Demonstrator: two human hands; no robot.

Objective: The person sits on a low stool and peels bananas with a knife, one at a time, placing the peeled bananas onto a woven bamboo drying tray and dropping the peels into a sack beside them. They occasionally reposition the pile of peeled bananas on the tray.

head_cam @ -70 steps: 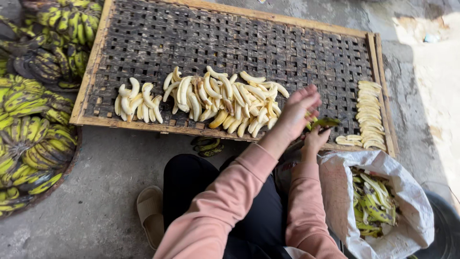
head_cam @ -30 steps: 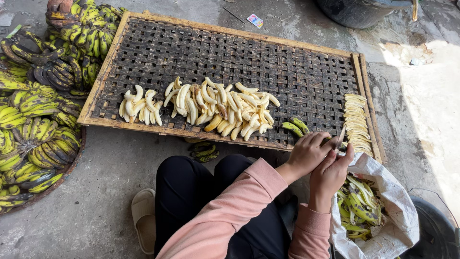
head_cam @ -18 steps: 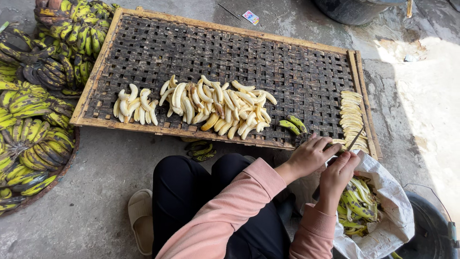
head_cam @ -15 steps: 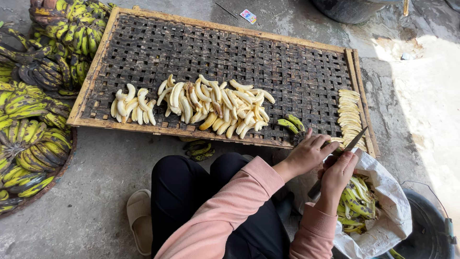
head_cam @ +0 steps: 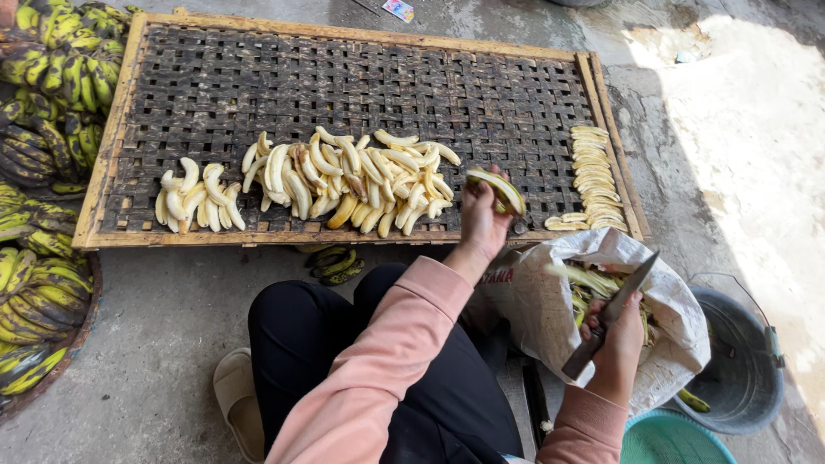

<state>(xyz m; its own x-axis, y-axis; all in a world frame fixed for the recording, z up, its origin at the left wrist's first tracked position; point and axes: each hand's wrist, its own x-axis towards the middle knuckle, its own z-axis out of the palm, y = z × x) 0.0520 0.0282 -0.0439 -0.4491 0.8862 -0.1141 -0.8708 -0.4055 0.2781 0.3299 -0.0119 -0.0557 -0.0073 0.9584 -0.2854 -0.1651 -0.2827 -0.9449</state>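
head view, left hand [head_cam: 483, 222]: grip wrapped around a partly peeled banana [head_cam: 497, 189], held just over the near edge of the woven tray [head_cam: 361, 77], right beside the peeled pile.
head view, right hand [head_cam: 615, 337]: grip closed on the handle of a knife [head_cam: 612, 311], blade angled up and to the right, over the white sack [head_cam: 550, 309].
done so far: looks like a fair bit. There's a big heap of peeled bananas [head_cam: 344, 180] mid-tray and a neat row of slices [head_cam: 595, 176] at the right edge.
left to do: I'd say plenty; unpeeled green bunches [head_cam: 43, 129] are stacked on the floor at the left.
banana's axis: long axis runs roughly left-right, tilted, right tip pointing down toward the slices.
peels: they sit inside the sack.
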